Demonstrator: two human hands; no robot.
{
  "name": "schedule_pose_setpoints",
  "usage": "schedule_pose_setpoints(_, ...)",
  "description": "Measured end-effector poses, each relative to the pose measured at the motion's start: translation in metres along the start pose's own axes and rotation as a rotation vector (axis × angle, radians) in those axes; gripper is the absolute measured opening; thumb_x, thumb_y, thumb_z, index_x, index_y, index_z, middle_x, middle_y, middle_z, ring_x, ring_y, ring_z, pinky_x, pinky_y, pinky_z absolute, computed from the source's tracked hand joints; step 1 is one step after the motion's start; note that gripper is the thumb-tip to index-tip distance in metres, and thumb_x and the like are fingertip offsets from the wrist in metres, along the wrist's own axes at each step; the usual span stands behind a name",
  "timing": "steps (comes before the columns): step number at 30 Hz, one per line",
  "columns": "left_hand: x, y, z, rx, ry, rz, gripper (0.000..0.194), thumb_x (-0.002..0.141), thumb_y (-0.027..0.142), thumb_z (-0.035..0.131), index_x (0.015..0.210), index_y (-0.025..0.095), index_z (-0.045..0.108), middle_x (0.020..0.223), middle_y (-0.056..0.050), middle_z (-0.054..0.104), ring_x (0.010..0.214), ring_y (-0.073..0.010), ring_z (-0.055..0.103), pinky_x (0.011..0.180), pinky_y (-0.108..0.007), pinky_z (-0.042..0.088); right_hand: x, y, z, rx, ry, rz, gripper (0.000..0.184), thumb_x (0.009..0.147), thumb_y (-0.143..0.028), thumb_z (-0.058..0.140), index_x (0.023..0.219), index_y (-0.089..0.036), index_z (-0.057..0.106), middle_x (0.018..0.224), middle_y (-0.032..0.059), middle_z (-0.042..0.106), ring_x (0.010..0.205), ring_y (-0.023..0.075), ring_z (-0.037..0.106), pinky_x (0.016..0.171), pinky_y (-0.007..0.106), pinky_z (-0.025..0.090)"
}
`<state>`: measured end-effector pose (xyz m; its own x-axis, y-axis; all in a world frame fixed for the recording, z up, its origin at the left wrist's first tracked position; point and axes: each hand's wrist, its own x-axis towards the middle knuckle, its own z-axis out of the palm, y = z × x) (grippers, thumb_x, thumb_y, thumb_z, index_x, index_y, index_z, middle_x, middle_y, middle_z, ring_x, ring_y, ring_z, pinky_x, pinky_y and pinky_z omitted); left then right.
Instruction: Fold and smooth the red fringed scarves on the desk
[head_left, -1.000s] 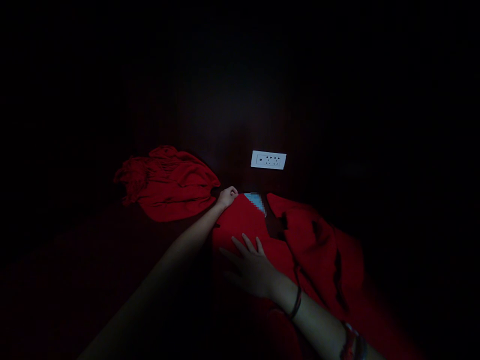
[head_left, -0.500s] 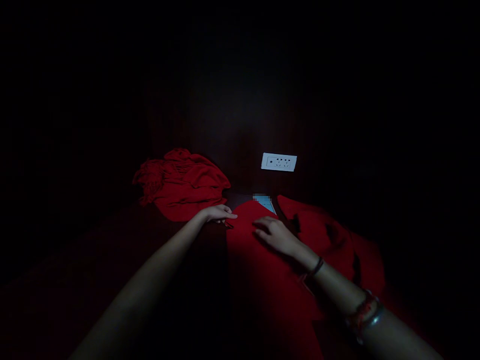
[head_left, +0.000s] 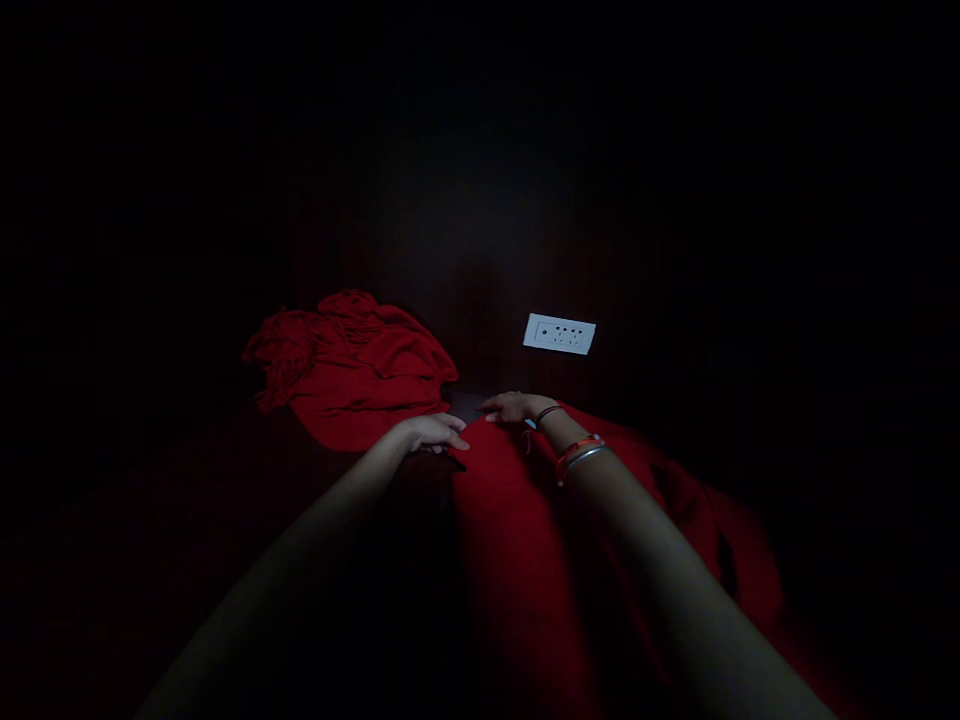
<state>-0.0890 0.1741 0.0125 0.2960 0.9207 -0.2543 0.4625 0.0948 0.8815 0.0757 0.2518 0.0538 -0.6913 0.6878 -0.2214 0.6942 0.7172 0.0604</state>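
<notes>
A long red cloth lies flat in front of me and runs toward the camera. My left hand is at its far left edge, thumb on top and fingers curled, closed on the fabric. At the cloth's far end, my right hand reaches over from the right with fingers and thumb brought together on the edge. Bracelets circle the right wrist and forearm. A small pale blue item shows just below the right hand, mostly covered.
A crumpled red scarf with fringe lies to the left. More red cloth is spread on the right, partly behind my right forearm. A white wall socket sits on the dark wall ahead. The surroundings are very dark.
My right hand lifted off the middle of the red cloth and moved forward to its far end. My left hand shifted back along the left edge. The pale blue item became mostly hidden.
</notes>
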Motion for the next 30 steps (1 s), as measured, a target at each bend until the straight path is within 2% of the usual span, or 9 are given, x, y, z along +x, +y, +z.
schedule_pose_setpoints(2,0.001,0.001,-0.001,0.021,0.003,-0.003,0.023,0.051,0.024,0.063,0.070,0.019,0.052,0.061,0.006,0.052,0.051,-0.0051,0.043,0.041,-0.014,0.024,0.006,0.004,-0.002,0.013,-0.054,0.001,0.029,0.073,-0.029,0.047,0.099,-0.021,0.057,0.099,0.0057,0.058,0.087,0.0188,0.052,0.072,0.027,0.039)
schedule_pose_setpoints(5,0.003,-0.001,-0.003,0.059,0.000,-0.023,0.026,0.049,0.025,0.064,0.071,0.019,0.051,0.054,0.007,0.050,0.044,-0.0046,0.038,0.039,-0.015,0.021,0.013,0.015,-0.004,0.018,-0.045,-0.006,0.026,0.071,-0.029,0.049,0.090,-0.016,0.061,0.084,0.0068,0.062,0.071,0.0158,0.054,0.061,0.023,0.039)
schedule_pose_setpoints(10,0.008,-0.006,-0.004,0.180,-0.069,-0.100,0.029,0.047,0.035,0.065,0.053,0.017,0.043,0.041,0.006,0.045,0.037,-0.0050,0.033,0.037,-0.017,0.015,0.016,0.031,-0.007,0.076,0.055,-0.051,0.024,0.070,-0.032,0.051,0.085,-0.015,0.060,0.079,0.0042,0.060,0.068,0.0126,0.051,0.060,0.021,0.036)
schedule_pose_setpoints(15,0.008,-0.005,-0.001,0.236,-0.099,-0.115,0.026,0.051,0.030,0.062,0.047,0.016,0.040,0.040,0.004,0.044,0.038,-0.0065,0.035,0.038,-0.018,0.017,0.005,0.034,-0.004,0.551,0.149,-0.124,0.023,0.064,-0.031,0.056,0.077,-0.012,0.058,0.071,0.0002,0.056,0.063,0.0094,0.048,0.060,0.020,0.037)
schedule_pose_setpoints(19,0.009,-0.003,0.000,0.264,-0.013,-0.015,0.023,0.052,0.021,0.058,0.047,0.017,0.036,0.039,0.008,0.036,0.036,-0.0056,0.030,0.038,-0.018,0.021,-0.005,0.033,-0.001,0.964,0.056,-0.090,0.028,0.059,-0.024,0.061,0.084,-0.013,0.056,0.073,-0.0009,0.057,0.066,0.0081,0.050,0.065,0.021,0.039)
schedule_pose_setpoints(21,0.011,-0.003,-0.001,0.259,0.021,0.041,0.021,0.049,0.019,0.057,0.050,0.018,0.036,0.041,0.009,0.035,0.038,-0.0053,0.031,0.039,-0.017,0.023,-0.008,0.034,-0.002,1.068,-0.030,-0.067,0.037,0.056,-0.018,0.063,0.092,-0.015,0.054,0.079,-0.0005,0.057,0.070,0.0084,0.052,0.068,0.021,0.040)
schedule_pose_setpoints(23,0.011,-0.003,-0.004,0.253,0.007,0.052,0.020,0.047,0.020,0.059,0.054,0.018,0.039,0.044,0.009,0.039,0.039,-0.0054,0.033,0.039,-0.017,0.024,-0.009,0.036,-0.005,1.061,-0.087,-0.037,0.040,0.056,-0.014,0.062,0.095,-0.015,0.053,0.080,0.0002,0.058,0.071,0.0086,0.052,0.069,0.022,0.040)
schedule_pose_setpoints(25,0.011,-0.003,-0.006,0.251,-0.005,0.052,0.021,0.046,0.021,0.060,0.057,0.018,0.042,0.044,0.009,0.040,0.039,-0.0056,0.034,0.038,-0.017,0.023,-0.009,0.037,-0.009,0.953,-0.056,-0.018,0.034,0.058,-0.015,0.061,0.091,-0.013,0.055,0.077,0.0006,0.057,0.067,0.0084,0.050,0.067,0.021,0.040)
schedule_pose_setpoints(30,0.009,-0.003,-0.006,0.268,-0.022,-0.044,0.024,0.052,0.026,0.060,0.053,0.018,0.037,0.041,0.006,0.044,0.039,-0.0072,0.038,0.037,-0.017,0.019,-0.003,0.033,-0.004,0.679,0.298,-0.038,0.027,0.066,-0.023,0.053,0.091,-0.013,0.050,0.076,0.0002,0.052,0.063,0.0080,0.045,0.060,0.021,0.038)
